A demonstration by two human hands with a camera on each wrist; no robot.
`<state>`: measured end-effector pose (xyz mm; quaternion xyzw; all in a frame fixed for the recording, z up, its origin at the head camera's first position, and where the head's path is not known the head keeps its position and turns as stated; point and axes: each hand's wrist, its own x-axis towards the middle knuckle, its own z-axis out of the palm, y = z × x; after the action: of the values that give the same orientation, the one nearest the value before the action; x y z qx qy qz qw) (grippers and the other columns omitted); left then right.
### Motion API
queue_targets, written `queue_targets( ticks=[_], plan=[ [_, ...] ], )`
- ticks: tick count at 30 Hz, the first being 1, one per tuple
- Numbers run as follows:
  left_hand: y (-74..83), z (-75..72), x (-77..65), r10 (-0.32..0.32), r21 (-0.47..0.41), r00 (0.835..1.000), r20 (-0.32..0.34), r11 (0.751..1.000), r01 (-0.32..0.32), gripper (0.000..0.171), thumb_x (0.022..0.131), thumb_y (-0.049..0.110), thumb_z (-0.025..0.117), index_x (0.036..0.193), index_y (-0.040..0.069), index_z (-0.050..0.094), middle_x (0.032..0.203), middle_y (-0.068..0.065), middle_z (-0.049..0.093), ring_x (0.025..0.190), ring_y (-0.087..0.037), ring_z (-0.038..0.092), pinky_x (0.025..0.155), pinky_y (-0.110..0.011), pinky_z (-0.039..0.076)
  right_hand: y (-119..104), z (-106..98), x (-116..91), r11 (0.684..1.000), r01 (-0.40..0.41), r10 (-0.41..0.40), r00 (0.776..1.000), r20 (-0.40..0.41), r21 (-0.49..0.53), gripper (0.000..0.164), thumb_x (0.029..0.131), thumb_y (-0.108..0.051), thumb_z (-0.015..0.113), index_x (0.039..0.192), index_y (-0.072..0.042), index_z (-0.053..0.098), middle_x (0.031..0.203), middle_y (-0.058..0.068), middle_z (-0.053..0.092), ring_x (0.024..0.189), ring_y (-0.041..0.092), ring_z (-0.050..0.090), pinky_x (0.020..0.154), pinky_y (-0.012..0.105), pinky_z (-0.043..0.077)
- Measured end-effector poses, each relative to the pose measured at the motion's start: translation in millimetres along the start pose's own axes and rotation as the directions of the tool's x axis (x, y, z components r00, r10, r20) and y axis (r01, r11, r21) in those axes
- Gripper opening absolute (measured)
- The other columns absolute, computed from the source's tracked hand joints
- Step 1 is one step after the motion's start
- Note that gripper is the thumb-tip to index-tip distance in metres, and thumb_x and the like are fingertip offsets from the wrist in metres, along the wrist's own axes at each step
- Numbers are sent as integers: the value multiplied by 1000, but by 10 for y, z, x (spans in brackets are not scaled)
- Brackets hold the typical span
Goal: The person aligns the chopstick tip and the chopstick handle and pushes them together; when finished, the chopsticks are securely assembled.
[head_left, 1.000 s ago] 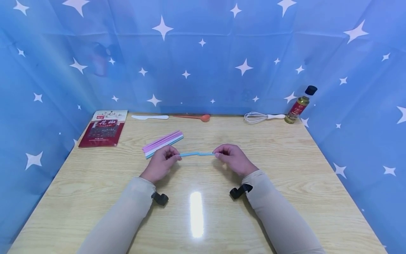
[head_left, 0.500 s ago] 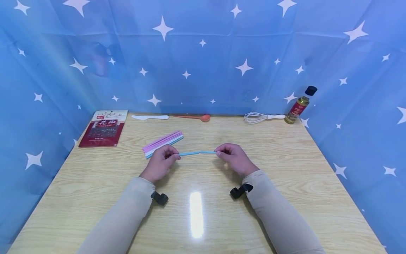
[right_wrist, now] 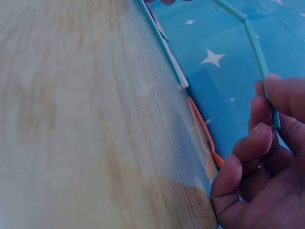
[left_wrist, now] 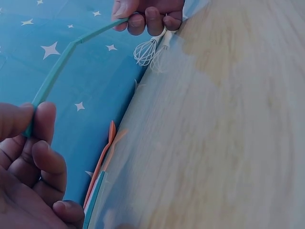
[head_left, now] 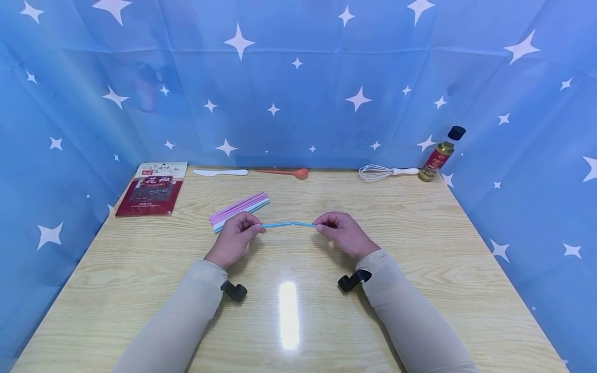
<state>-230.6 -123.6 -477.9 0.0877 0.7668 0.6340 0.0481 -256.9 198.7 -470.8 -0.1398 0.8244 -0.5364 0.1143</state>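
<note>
A thin blue straw (head_left: pixel 278 224), kinked at its middle, is held above the table between my two hands. My left hand (head_left: pixel 237 237) pinches its left end between thumb and index finger. The right end is pinched the same way by my right hand (head_left: pixel 344 233). In the left wrist view the straw (left_wrist: pixel 55 71) bends at a small step; whether it is one piece or two joined I cannot tell. The right wrist view shows its tip (right_wrist: pixel 276 119) poking out below my right thumb. Behind my left hand lies a bundle of pink, white and blue straws (head_left: pixel 240 210).
Along the table's back edge lie a white knife (head_left: pixel 221 172), an orange spoon (head_left: pixel 300 173) and a whisk (head_left: pixel 379 172). A dark-capped oil bottle (head_left: pixel 437 159) stands at the back right. A red spice packet (head_left: pixel 151 191) lies at the back left. A starry blue curtain (head_left: pixel 298 103) surrounds the table.
The straw's middle has gone from a visible step to a shallow upward peak. My left hand has shifted very slightly left; my right hand moved out a little and back.
</note>
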Motion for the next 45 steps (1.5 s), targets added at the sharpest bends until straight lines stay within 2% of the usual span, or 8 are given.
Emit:
queue_targets(
  ticks=[6, 12, 15, 21, 27, 35, 39, 45],
  plan=[
    [7, 0, -7, -8, -10, 1000, 4, 1000, 8, 8, 108, 11, 59, 107, 4, 63, 104, -10, 73, 95, -36, 58, 72, -26, 44, -14, 2, -3, 1000, -11, 11, 1000, 3, -25, 17, 105, -19, 66, 114, -8, 75, 101, 6, 66, 84, 24, 52, 73, 32, 46],
    [33, 8, -14, -7, 40, 1000, 7, 999, 7, 7, 106, 12, 62, 106, 6, 66, 103, -17, 72, 82, -23, 54, 67, -26, 44, 5, -2, -4, 999, -11, 11, 1000, 14, -45, 15, 105, -19, 66, 112, -10, 76, 100, 7, 65, 81, 24, 52, 71, 31, 47],
    [32, 6, -16, -11, 47, 1000, 11, 999, 11, 7, 106, 13, 63, 106, 6, 66, 105, -21, 71, 79, -21, 52, 64, -25, 43, 2, 1, -7, 999, -5, 6, 1000, 17, -54, 15, 105, -18, 66, 112, -9, 75, 100, 7, 65, 80, 23, 52, 70, 31, 47],
    [28, 9, -8, -30, 68, 1000, 9, 997, 29, 17, 105, 9, 63, 118, -2, 66, 100, -16, 69, 80, -21, 51, 64, -24, 43, 5, 15, -7, 999, -23, 23, 1000, -8, -44, 16, 105, -18, 66, 114, -9, 75, 101, 7, 66, 83, 23, 53, 72, 31, 48],
    [31, 12, 4, -44, 144, 999, -4, 989, 44, 14, 103, 11, 67, 114, 3, 72, 93, -10, 64, 78, -21, 50, 61, -25, 44, 2, 33, -5, 998, -33, 32, 999, -25, -45, 15, 102, -16, 70, 113, -8, 75, 109, 7, 68, 89, 23, 55, 77, 33, 49],
    [48, 15, -10, 7, 160, 1000, 3, 987, -7, 11, 103, 12, 67, 108, 5, 72, 96, -22, 69, 76, -22, 51, 60, -25, 44, -79, 69, -37, 998, -42, 39, 997, -59, -53, 13, 101, -14, 71, 110, -6, 75, 107, 7, 68, 91, 25, 55, 79, 36, 48],
    [67, 23, -24, 36, 159, 999, 2, 987, -36, 10, 103, 11, 67, 107, 4, 71, 96, -20, 70, 77, -22, 51, 62, -26, 43, -128, 85, -61, 999, -18, 16, 997, -78, -34, 14, 100, -11, 71, 110, -3, 75, 104, 8, 68, 88, 24, 56, 77, 33, 49],
    [114, 22, -50, 39, 166, 999, 10, 985, -40, 7, 103, 10, 65, 106, 6, 70, 97, -11, 71, 80, -23, 51, 66, -28, 43, -163, 96, -70, 1000, 0, 0, 997, -78, -3, 15, 100, -10, 71, 110, 1, 74, 101, 7, 68, 85, 23, 55, 74, 30, 48]
  ],
)
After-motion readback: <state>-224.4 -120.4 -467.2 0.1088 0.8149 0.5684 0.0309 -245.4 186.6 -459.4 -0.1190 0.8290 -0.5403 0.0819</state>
